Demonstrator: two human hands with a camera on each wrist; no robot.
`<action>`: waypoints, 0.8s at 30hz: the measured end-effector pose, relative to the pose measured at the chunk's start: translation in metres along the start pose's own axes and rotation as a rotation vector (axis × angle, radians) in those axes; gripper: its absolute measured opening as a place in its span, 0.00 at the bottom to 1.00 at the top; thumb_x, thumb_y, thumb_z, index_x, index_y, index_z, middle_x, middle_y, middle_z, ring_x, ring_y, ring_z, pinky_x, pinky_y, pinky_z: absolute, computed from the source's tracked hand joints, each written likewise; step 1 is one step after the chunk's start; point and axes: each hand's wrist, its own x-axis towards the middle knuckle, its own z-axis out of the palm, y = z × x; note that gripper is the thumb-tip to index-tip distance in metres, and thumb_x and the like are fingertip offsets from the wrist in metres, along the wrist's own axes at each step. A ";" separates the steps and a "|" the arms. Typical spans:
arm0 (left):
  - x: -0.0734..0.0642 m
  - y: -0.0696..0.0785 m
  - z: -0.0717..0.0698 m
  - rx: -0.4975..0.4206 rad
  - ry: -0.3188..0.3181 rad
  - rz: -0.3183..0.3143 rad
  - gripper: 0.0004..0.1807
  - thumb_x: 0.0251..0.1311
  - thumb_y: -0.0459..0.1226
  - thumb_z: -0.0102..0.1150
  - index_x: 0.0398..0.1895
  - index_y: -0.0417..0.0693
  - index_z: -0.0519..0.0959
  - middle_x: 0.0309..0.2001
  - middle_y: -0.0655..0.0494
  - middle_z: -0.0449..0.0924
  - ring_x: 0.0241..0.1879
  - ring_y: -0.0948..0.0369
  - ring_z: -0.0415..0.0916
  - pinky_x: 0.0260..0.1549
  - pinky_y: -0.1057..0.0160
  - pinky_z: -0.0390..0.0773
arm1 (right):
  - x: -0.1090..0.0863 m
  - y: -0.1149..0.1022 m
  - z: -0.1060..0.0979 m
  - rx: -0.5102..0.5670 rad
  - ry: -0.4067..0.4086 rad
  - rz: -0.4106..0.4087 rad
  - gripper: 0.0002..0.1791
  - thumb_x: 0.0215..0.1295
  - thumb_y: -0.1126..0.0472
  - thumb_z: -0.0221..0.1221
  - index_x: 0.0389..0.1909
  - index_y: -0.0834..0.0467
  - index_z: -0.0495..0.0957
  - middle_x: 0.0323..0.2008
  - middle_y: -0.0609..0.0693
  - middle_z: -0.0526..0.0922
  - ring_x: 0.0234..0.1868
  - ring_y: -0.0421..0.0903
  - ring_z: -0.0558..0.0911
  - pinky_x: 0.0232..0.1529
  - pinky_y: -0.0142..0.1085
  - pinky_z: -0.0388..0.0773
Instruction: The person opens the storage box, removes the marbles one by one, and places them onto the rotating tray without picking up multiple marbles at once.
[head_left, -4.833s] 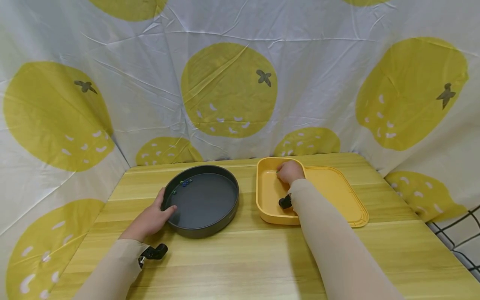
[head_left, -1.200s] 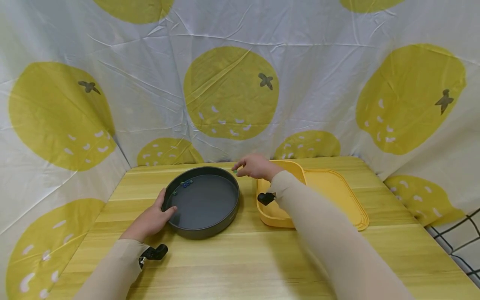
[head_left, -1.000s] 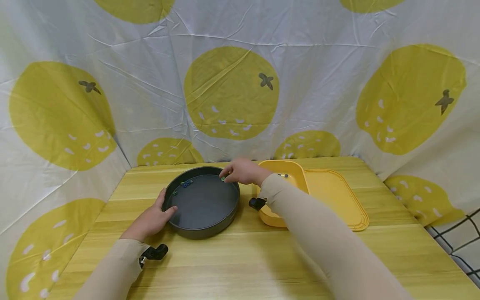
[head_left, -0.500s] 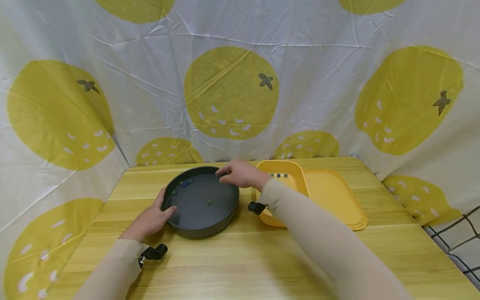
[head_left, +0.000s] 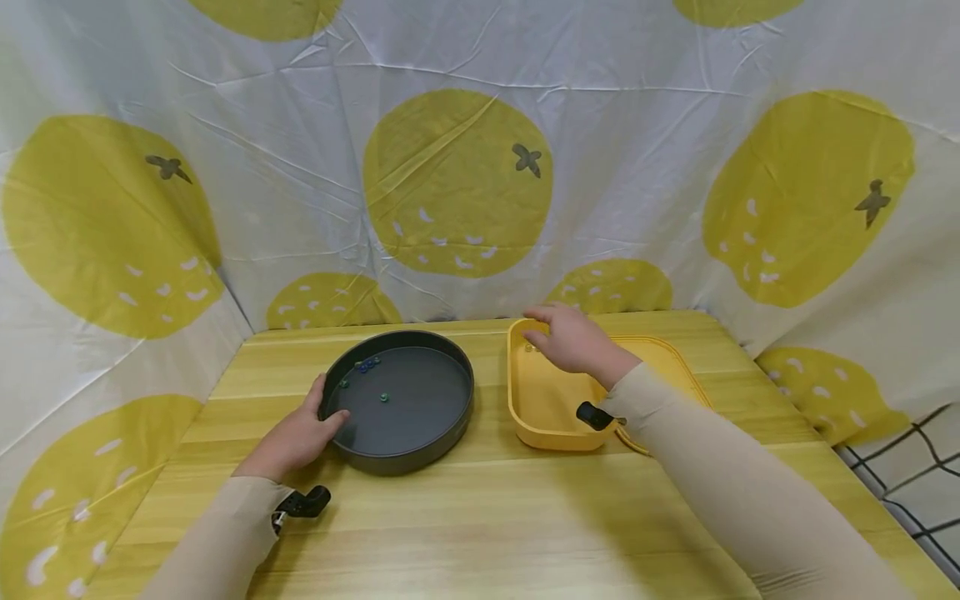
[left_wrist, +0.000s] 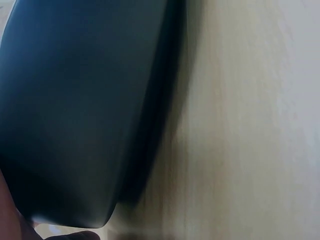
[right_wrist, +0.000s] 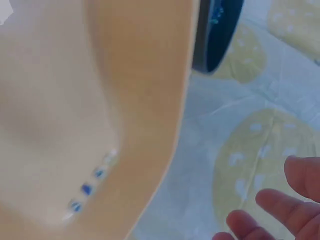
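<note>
A round dark grey pan (head_left: 408,408) stands on the table at the left. My left hand (head_left: 288,437) grips its left rim, thumb inside and fingers along the outer wall. Several small green and blue marbles (head_left: 365,366) lie along the pan's far-left edge, and a green marble (head_left: 384,397) sits farther in on its floor. Over the far part of the yellow rectangular box (head_left: 551,400), my right hand (head_left: 573,340) hovers with fingers spread and nothing in them. In the right wrist view several marbles (right_wrist: 86,189) with blue swirls line one inner edge of the box.
A flat yellow lid (head_left: 671,367) lies right of the box, partly hidden by the right forearm. A white cloth (head_left: 630,183) with yellow fruit prints hangs behind the table (head_left: 450,533). Black wire mesh (head_left: 911,475) shows at the far right.
My right hand carried a green marble from the yellow box to the pan and let it go. The marble rolled leftward across the pan. The hand returned over the box; the left hand stayed put.
</note>
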 end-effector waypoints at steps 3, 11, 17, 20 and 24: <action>0.000 0.000 0.000 0.012 0.000 0.000 0.53 0.78 0.60 0.44 0.86 0.46 0.28 0.79 0.23 0.53 0.76 0.26 0.58 0.70 0.28 0.64 | -0.013 0.023 -0.004 -0.030 0.009 0.039 0.32 0.83 0.51 0.53 0.81 0.58 0.63 0.80 0.66 0.62 0.81 0.67 0.59 0.76 0.64 0.63; -0.002 0.003 -0.002 0.008 -0.005 0.002 0.53 0.78 0.59 0.45 0.86 0.44 0.27 0.79 0.23 0.51 0.76 0.26 0.57 0.71 0.28 0.63 | -0.033 0.063 -0.004 -0.034 0.028 0.088 0.34 0.83 0.51 0.53 0.80 0.64 0.62 0.78 0.70 0.63 0.78 0.71 0.63 0.73 0.66 0.65; -0.002 0.003 -0.002 0.021 -0.005 0.010 0.52 0.79 0.59 0.45 0.86 0.43 0.28 0.79 0.22 0.52 0.75 0.26 0.58 0.70 0.28 0.63 | -0.043 0.078 0.003 -0.051 0.027 0.107 0.36 0.83 0.50 0.52 0.81 0.66 0.59 0.76 0.74 0.62 0.71 0.73 0.69 0.68 0.66 0.71; -0.002 0.003 -0.001 0.026 -0.006 0.004 0.53 0.78 0.60 0.45 0.86 0.44 0.28 0.79 0.23 0.51 0.76 0.26 0.58 0.70 0.28 0.64 | -0.049 0.082 0.006 -0.046 0.020 0.120 0.38 0.83 0.50 0.52 0.82 0.67 0.55 0.76 0.75 0.60 0.72 0.75 0.67 0.68 0.67 0.70; -0.002 0.003 -0.001 0.031 -0.010 -0.009 0.54 0.78 0.61 0.44 0.86 0.46 0.27 0.79 0.23 0.50 0.76 0.26 0.57 0.70 0.28 0.64 | -0.059 0.086 0.010 -0.050 0.007 0.138 0.42 0.84 0.47 0.50 0.83 0.69 0.48 0.78 0.77 0.56 0.76 0.79 0.59 0.72 0.70 0.63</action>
